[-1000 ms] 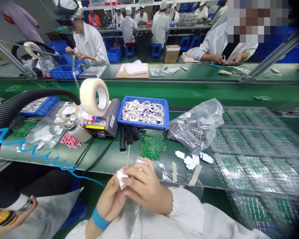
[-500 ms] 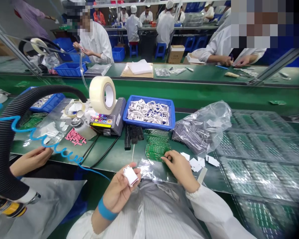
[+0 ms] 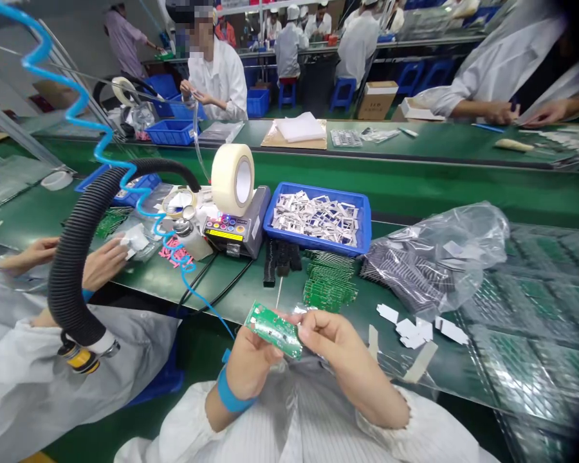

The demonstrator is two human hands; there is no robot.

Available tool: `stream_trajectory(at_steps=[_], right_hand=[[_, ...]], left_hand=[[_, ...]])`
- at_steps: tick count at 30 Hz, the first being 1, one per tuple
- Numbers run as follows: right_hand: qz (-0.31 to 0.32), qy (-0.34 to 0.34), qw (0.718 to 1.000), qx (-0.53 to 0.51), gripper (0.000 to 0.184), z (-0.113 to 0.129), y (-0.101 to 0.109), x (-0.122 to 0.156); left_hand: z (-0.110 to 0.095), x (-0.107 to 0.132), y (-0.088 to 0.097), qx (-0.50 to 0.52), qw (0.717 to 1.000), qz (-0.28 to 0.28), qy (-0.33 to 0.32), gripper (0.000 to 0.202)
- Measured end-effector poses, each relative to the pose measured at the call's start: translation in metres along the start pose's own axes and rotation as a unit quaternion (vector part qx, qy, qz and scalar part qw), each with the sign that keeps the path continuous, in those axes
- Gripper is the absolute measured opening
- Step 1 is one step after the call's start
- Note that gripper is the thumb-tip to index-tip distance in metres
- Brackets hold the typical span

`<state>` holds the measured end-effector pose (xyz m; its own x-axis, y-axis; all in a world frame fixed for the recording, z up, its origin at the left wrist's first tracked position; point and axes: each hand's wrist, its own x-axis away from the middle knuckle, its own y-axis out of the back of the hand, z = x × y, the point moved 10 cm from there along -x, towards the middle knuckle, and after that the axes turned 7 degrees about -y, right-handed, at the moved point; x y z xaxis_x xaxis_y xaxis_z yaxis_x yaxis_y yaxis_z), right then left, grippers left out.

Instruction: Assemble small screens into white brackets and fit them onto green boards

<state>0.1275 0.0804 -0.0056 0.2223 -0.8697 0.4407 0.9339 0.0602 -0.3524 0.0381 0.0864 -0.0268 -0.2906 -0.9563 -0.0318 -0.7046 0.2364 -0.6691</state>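
Both my hands hold a small green circuit board [image 3: 273, 329] above the bench edge. My left hand [image 3: 253, 360], with a blue wristband, supports its left end. My right hand [image 3: 332, 341] pinches its right end between thumb and fingers. A pile of similar green circuit boards [image 3: 329, 286] lies on the green bench just beyond my hands. The white piece from my left hand is not visible. Several white cut pieces [image 3: 411, 332] lie to the right.
A blue tray of white pieces [image 3: 313, 241] and a tape dispenser [image 3: 234, 231] stand ahead. A black corrugated hose [image 3: 72, 270] and a blue coiled air line [image 3: 91, 128] hang left, near a co-worker's hand [image 3: 103, 267]. Stacked boards in clear trays [image 3: 531, 302] fill the right.
My left hand's white piece is out of sight, and both hands now hold a green board. My right hand has moved in from the pile. The view has swung left.
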Motion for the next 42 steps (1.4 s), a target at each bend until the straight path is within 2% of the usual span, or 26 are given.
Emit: stream_trajectory(at_steps=[4, 9, 11, 13, 15, 17, 19, 20, 21, 23, 26, 29, 31, 33, 34, 35, 37, 38, 39, 42], right_hand=[[0.012, -0.015, 1.0, 0.003, 0.041, -0.005, -0.006, -0.004], [0.042, -0.002, 0.999, 0.019, 0.041, -0.003, -0.015, -0.004], [0.048, 0.016, 0.997, 0.052, 0.041, -0.004, -0.017, -0.007], [0.019, 0.048, 0.989, 0.136, 0.043, -0.003, -0.013, -0.009], [-0.041, 0.103, 0.962, 0.25, 0.041, 0.005, -0.005, -0.008], [-0.088, 0.181, 0.923, 0.327, 0.031, 0.019, -0.002, -0.001], [-0.084, 0.267, 0.895, 0.348, 0.012, 0.032, -0.008, 0.01], [-0.07, 0.303, 0.883, 0.352, 0.011, 0.037, -0.013, 0.016], [-0.058, 0.331, 0.871, 0.36, 0.017, 0.04, -0.016, 0.02], [-0.049, 0.36, 0.846, 0.391, 0.023, 0.043, -0.021, 0.024], [-0.06, 0.37, 0.813, 0.446, 0.015, 0.045, -0.022, 0.024], [-0.07, 0.372, 0.772, 0.51, 0.014, 0.055, -0.013, 0.019], [-0.115, 0.371, 0.738, 0.551, 0.011, 0.075, 0.009, 0.012], [-0.204, 0.367, 0.707, 0.569, 0.012, 0.109, 0.052, 0.0], [-0.255, 0.358, 0.697, 0.566, 0.015, 0.129, 0.08, -0.009], [-0.306, 0.339, 0.687, 0.565, 0.019, 0.148, 0.111, -0.02], [-0.389, 0.277, 0.686, 0.549, 0.023, 0.18, 0.179, -0.049], [-0.417, 0.243, 0.687, 0.544, 0.022, 0.192, 0.211, -0.065], [-0.438, 0.229, 0.682, 0.538, 0.02, 0.203, 0.238, -0.078], [-0.46, 0.211, 0.682, 0.528, 0.02, 0.224, 0.296, -0.115]], left_hand=[[-0.002, 0.004, 0.009, -0.054, 0.999, 0.007, -0.007, 0.038], [-0.006, 0.006, 0.015, -0.066, 0.998, 0.011, -0.019, 0.036], [-0.007, 0.006, 0.017, -0.064, 0.998, 0.014, -0.019, 0.037], [-0.006, 0.006, 0.019, -0.059, 0.998, 0.011, -0.019, 0.041], [-0.006, 0.005, 0.022, -0.055, 0.998, -0.001, -0.022, 0.044], [-0.007, 0.005, 0.022, -0.051, 0.998, -0.015, -0.027, 0.042], [-0.005, 0.004, 0.021, -0.045, 0.998, -0.029, -0.023, 0.036], [-0.004, 0.003, 0.02, -0.042, 0.998, -0.038, -0.019, 0.035], [-0.002, 0.003, 0.02, -0.041, 0.998, -0.048, -0.014, 0.035], [0.003, 0.001, 0.021, -0.045, 0.997, -0.068, -0.003, 0.037], [0.013, -0.002, 0.021, -0.056, 0.995, -0.085, 0.015, 0.043], [0.018, -0.006, 0.019, -0.077, 0.995, -0.061, 0.015, 0.054], [0.018, -0.008, 0.026, -0.127, 0.991, -0.046, 0.007, 0.057], [0.012, -0.009, 0.044, -0.234, 0.97, -0.057, -0.024, 0.052], [0.006, -0.01, 0.056, -0.316, 0.945, -0.068, -0.059, 0.047], [-0.003, -0.009, 0.065, -0.402, 0.907, -0.078, -0.103, 0.043], [-0.015, -0.006, 0.073, -0.557, 0.802, -0.081, -0.203, 0.036], [-0.014, -0.006, 0.076, -0.597, 0.765, -0.074, -0.23, 0.034], [-0.011, -0.006, 0.077, -0.624, 0.738, -0.063, -0.248, 0.033], [0.004, -0.008, 0.075, -0.661, 0.702, -0.016, -0.265, 0.034]])
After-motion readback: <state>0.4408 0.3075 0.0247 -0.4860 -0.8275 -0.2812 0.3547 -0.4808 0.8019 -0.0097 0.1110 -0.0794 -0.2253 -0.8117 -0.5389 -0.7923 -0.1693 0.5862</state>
